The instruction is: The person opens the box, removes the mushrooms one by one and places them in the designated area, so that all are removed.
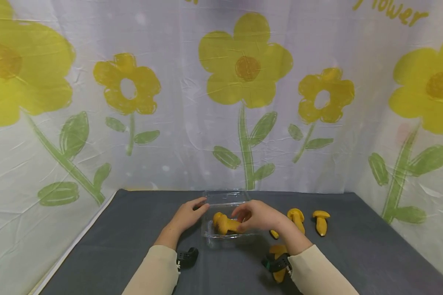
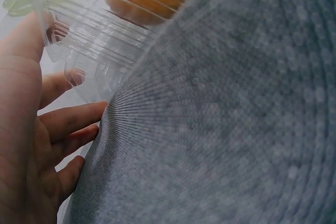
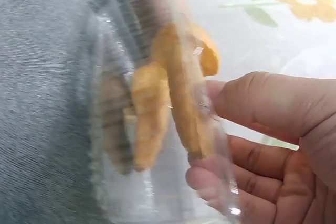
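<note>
A clear plastic clamshell box (image 1: 211, 235) stands on the dark cloth with its lid (image 1: 227, 197) raised at the back. Yellow-orange mushrooms lie inside it. My right hand (image 1: 262, 215) reaches into the box and pinches one mushroom (image 3: 182, 90), thumb by the stem below the cap and fingertips at the stem's lower end. Another mushroom (image 3: 149, 114) lies beside that one, seen through the clear wall. At the box's left side is my left hand (image 1: 188, 215), fingers relaxed and spread, fingertips right at the plastic edge.
Right of the box lie more mushrooms: one (image 1: 296, 217) behind my right forearm, one (image 1: 321, 223) farther right, and one (image 1: 278, 270) under my right wrist strap (image 1: 277, 262). A flower-printed curtain (image 1: 181, 123) rises behind the dark tablecloth (image 1: 133, 237).
</note>
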Motion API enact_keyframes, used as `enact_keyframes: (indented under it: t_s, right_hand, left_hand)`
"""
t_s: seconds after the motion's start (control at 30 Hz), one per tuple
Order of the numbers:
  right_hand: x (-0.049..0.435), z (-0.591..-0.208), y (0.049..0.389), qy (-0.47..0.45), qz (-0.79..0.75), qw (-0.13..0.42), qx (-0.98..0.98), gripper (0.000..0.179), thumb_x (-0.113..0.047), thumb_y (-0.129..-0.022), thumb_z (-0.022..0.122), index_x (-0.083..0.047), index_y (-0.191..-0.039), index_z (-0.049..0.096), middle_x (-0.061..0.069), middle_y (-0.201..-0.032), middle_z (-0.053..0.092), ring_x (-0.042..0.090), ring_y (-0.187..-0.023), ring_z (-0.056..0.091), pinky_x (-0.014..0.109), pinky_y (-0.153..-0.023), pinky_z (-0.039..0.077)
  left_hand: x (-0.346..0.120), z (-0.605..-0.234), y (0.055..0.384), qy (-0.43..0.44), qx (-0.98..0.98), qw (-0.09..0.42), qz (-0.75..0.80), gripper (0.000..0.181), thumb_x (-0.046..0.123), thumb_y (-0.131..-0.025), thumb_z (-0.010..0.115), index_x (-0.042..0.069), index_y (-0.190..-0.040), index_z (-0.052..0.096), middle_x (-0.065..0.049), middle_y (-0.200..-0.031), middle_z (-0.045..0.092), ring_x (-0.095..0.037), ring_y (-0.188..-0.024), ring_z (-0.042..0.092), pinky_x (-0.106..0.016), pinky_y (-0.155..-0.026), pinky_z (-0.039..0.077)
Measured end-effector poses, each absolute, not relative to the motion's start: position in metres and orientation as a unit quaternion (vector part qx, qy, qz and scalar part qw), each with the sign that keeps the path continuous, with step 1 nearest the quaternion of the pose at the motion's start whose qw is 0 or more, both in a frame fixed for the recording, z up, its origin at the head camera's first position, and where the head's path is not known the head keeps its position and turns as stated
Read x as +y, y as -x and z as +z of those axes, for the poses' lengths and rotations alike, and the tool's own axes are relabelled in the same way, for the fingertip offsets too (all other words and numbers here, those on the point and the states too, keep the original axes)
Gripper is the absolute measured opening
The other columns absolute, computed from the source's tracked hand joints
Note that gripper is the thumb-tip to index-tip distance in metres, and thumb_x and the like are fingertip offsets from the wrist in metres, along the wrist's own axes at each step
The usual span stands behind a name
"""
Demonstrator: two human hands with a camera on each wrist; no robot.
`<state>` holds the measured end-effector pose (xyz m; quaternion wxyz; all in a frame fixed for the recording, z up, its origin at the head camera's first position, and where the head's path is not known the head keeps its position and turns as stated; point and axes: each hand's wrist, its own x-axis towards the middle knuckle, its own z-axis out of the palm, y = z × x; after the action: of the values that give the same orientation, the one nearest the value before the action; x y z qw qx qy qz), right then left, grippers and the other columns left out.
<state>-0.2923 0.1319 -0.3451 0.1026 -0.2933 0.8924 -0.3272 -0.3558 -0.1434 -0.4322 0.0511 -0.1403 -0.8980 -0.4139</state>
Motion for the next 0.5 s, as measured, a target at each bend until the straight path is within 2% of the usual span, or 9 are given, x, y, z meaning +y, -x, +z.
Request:
enact_keyframes:
  t_s: [0.27, 0.5]
  right_hand:
    - [0.142, -0.329, 0.286, 0.304, -0.334, 0.111, 0.885, 0.044, -0.013, -0.091, 0.079, -0.004, -0.131, 0.066, 0.001, -0.103, 0.069, 0.019, -0.093, 0.067, 0.036, -0.077, 0.059]
    - [0.143, -0.322, 0.283, 0.301, -0.355, 0.149, 0.872, 0.055, -0.006, -0.091, 0.074, -0.005, -0.142, 0.054, 0.003, -0.099, 0.069, 0.023, -0.089, 0.068, 0.036, -0.074, 0.057]
  left_hand:
    - [-0.143, -0.430, 0.355, 0.140, -0.900, 0.049, -0.411, 0.053, 0.041, -0.105, 0.058, 0.013, -0.150, 0.056, -0.013, -0.141, 0.061, -0.037, -0.129, 0.057, -0.059, -0.104, 0.046]
    - [-0.144, -0.428, 0.354, 0.144, -0.900, 0.046, -0.408, 0.053, 0.040, -0.106, 0.058, 0.013, -0.151, 0.055, -0.013, -0.142, 0.061, -0.037, -0.131, 0.055, -0.060, -0.106, 0.044]
